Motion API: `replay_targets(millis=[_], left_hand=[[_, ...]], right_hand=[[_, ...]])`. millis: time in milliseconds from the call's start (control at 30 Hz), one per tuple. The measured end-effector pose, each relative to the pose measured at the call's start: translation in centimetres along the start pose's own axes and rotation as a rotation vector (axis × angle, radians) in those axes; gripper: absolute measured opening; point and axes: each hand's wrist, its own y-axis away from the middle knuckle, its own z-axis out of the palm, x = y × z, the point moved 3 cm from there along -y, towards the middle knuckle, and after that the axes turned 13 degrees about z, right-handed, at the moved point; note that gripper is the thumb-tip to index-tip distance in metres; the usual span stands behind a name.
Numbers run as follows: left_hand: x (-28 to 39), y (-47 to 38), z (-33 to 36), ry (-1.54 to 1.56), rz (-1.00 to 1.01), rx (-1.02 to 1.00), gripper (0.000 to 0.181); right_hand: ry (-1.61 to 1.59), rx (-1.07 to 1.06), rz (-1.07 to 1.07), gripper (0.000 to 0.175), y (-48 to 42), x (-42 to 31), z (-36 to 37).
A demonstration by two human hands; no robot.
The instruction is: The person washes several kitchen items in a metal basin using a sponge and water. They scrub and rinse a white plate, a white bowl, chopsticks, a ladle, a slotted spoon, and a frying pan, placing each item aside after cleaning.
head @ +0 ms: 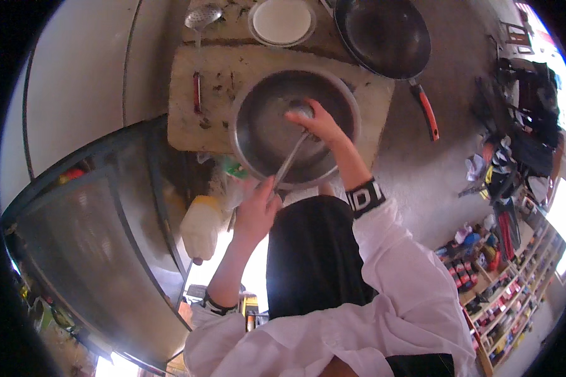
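Observation:
A wide metal basin (259,155) stands on a worn board on the table, in front of me. My left hand (259,207) grips the handle of a long metal utensil (291,160) at the basin's near rim. Over the basin, my right hand (317,123) has its thumb and fingers around the utensil's far end, where a rounded metal part (302,110) shows. The fingers partly hide that end, so its exact kind cannot be told. I cannot tell whether the basin holds clear liquid.
A skimmer (203,18) with a red handle lies left of the basin. Beyond are a white plate (282,21) and a black frying pan (382,35) with a red-and-black handle. A plastic jug (200,231) is at the lower left, beside a metal cabinet (85,235). Stocked shelves (509,301) stand at the right.

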Motion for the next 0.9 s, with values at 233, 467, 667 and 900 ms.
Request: replay_targets(millis=[233,467,667,900], left_hand=[[-1.6,0.6,0.0,-0.275,-0.035,-0.086,0.052],[-3.2,1.1,0.7,0.075,-0.03,0.085,0.044],[-2.7,-1.3,-0.3,0.28,-0.133,-0.046,0.037],[-1.0,-2.5,-0.8,0.423,-0.145,-0.228,0.049]], right_hand=[[-0.53,-0.166,0.493,0.046,-4.2,1.4,1.0],[-0.285,0.206,0.343,0.03,-5.9,4.8,-0.2],[-0.631,-0.025,0.076,0.022,-4.8,4.2,-0.4],[0.03,0.013,-0.367,0.032,11.3,-0.4,2.4]])
